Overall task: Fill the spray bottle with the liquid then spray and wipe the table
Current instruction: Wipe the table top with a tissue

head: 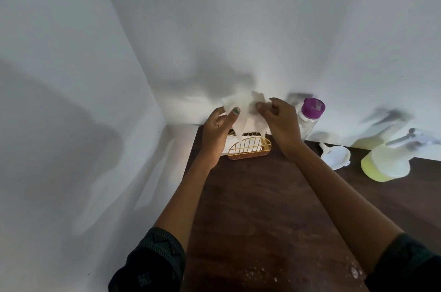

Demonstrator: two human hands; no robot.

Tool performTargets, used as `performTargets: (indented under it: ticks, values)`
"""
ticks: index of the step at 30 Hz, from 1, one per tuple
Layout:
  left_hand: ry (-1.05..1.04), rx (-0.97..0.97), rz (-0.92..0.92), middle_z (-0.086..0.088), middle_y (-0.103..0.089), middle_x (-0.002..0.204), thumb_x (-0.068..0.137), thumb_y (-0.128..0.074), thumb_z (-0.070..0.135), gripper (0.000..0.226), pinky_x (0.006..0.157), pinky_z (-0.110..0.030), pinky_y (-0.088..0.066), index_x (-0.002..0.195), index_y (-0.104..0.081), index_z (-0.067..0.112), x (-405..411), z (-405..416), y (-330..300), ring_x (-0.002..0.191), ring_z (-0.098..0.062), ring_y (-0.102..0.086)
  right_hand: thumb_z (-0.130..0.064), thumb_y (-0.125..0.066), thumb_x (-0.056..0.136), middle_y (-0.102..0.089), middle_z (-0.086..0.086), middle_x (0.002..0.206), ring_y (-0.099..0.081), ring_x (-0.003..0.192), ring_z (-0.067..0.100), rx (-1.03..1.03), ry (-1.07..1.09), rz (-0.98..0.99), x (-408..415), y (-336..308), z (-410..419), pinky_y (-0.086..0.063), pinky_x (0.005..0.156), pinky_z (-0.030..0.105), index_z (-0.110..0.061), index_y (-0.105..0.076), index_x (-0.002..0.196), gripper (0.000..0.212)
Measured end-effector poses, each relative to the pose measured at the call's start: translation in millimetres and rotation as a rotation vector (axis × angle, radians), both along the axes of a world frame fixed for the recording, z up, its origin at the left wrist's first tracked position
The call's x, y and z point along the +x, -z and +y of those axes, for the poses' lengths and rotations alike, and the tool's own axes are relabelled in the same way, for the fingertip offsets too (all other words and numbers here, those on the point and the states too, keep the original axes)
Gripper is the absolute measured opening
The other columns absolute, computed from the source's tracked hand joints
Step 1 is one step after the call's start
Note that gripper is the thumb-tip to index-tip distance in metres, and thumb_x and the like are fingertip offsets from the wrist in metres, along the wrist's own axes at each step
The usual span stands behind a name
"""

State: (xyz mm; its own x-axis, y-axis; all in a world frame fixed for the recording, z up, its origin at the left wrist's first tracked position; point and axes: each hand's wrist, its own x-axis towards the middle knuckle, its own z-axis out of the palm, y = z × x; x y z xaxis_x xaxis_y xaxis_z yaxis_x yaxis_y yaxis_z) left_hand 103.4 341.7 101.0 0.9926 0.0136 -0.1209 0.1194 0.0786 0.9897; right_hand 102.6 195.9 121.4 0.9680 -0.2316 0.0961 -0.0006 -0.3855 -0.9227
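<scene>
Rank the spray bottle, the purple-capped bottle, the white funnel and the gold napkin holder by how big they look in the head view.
Largest to smallest, as seen:
1. spray bottle
2. napkin holder, partly hidden by the hands
3. purple-capped bottle and funnel: too alike to rank. The bottle stands farther back, so it may really be bigger.

The spray bottle [384,162] holding yellow liquid stands at the table's [250,196] right. Droplets speckle the dark wood near its front edge. A white tissue [241,110] hangs above the holder.
</scene>
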Motion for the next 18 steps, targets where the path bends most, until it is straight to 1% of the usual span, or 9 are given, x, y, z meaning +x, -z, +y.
performTargets:
  ticks: [2, 3, 5, 7, 10, 12, 14, 16, 18]
  values:
    - [0.041, -0.055, 0.026, 0.006, -0.071, 0.093, 0.09, -0.062, 0.032, 0.02, 0.078, -0.026, -0.056, 0.104, -0.064, 0.018, -8.9, -1.9, -8.0, 0.089, -0.01, -0.069, -0.032, -0.062, 0.086, -0.06, 0.023, 0.071, -0.053, 0.061, 0.026, 0.124, 0.015, -0.007, -8.1, -11.6, -3.6, -0.041, 0.061, 0.034, 0.003, -0.059, 0.076, 0.036]
    - [0.055, -0.089, 0.033, 0.008, -0.073, 0.089, 0.09, -0.064, 0.028, 0.014, 0.074, -0.025, -0.056, 0.1, -0.066, 0.019, -15.2, -2.4, -12.4, 0.084, -0.007, -0.069, -0.03, -0.064, 0.086, -0.064, 0.026, 0.081, -0.06, 0.068, 0.032, 0.186, 0.015, 0.003, -13.7, -16.3, -5.4, -0.046, 0.064, 0.037, 0.003, -0.062, 0.081, 0.033]
    - [0.085, -0.144, 0.057, 0.006, -0.074, 0.088, 0.089, -0.066, 0.023, 0.01, 0.072, -0.024, -0.057, 0.097, -0.07, 0.018, -30.5, -3.1, -20.4, 0.082, -0.008, -0.07, -0.018, -0.063, 0.088, -0.069, 0.015, 0.084, -0.067, 0.073, 0.019, 0.292, 0.003, 0.033, -32.3, -25.3, -10.5, -0.054, 0.066, 0.031, -0.006, -0.067, 0.086, 0.013]
    - [0.123, -0.175, 0.112, -0.001, -0.075, 0.095, 0.088, -0.067, 0.02, 0.014, 0.076, -0.03, -0.059, 0.1, -0.071, 0.014, -48.8, -4.1, -20.8, 0.088, -0.015, -0.07, -0.013, -0.062, 0.088, -0.07, 0.005, 0.083, -0.067, 0.067, 0.007, 0.377, -0.036, 0.113, -54.6, -25.0, -15.5, -0.055, 0.061, 0.021, -0.01, -0.067, 0.087, 0.006]
    - [0.179, -0.221, 0.213, -0.002, -0.075, 0.097, 0.087, -0.067, 0.016, 0.019, 0.073, -0.029, -0.059, 0.104, -0.07, 0.011, -88.9, -4.7, -20.7, 0.089, -0.016, -0.071, -0.016, -0.064, 0.087, -0.073, 0.012, 0.096, -0.071, 0.081, 0.019, 0.47, -0.042, 0.223, -95.4, -15.5, -25.7, -0.059, 0.074, 0.034, -0.002, -0.068, 0.095, 0.017]
    - [0.195, -0.225, 0.263, -0.001, -0.076, 0.098, 0.087, -0.067, 0.018, 0.019, 0.071, -0.029, -0.058, 0.105, -0.07, 0.013, -117.0, -5.2, -17.1, 0.09, -0.016, -0.072, -0.023, -0.063, 0.086, -0.073, 0.011, 0.099, -0.071, 0.086, 0.021, 0.533, -0.041, 0.323, -123.5, -10.1, -31.5, -0.058, 0.071, 0.032, 0.001, -0.066, 0.101, 0.029]
    - [0.198, -0.205, 0.321, 0.0, -0.075, 0.101, 0.087, -0.067, 0.022, 0.02, 0.074, -0.033, -0.059, 0.106, -0.07, 0.017, -143.4, -6.8, -14.1, 0.092, -0.016, -0.072, -0.029, -0.064, 0.084, -0.073, 0.008, 0.1, -0.071, 0.091, 0.021, 0.586, -0.072, 0.419, -153.3, -6.1, -33.8, -0.057, 0.074, 0.033, -0.002, -0.067, 0.103, 0.033]
    - [0.183, -0.194, 0.388, 0.003, -0.075, 0.099, 0.087, -0.068, 0.024, 0.017, 0.078, -0.035, -0.059, 0.103, -0.07, 0.021, -165.5, -9.2, -11.4, 0.092, -0.015, -0.072, -0.027, -0.066, 0.081, -0.073, 0.006, 0.102, -0.07, 0.095, 0.021, 0.621, -0.095, 0.498, -179.3, -1.8, -35.1, -0.057, 0.078, 0.034, -0.005, -0.067, 0.106, 0.032]
    - [0.174, -0.174, 0.453, 0.007, -0.076, 0.093, 0.087, -0.068, 0.024, 0.01, 0.074, -0.033, -0.059, 0.097, -0.069, 0.025, -183.9, -11.8, -13.0, 0.087, -0.012, -0.072, -0.016, -0.069, 0.08, -0.073, 0.007, 0.104, -0.07, 0.096, 0.021, 0.653, -0.095, 0.545, -201.1, 2.0, -35.9, -0.058, 0.077, 0.034, -0.006, -0.067, 0.107, 0.029]
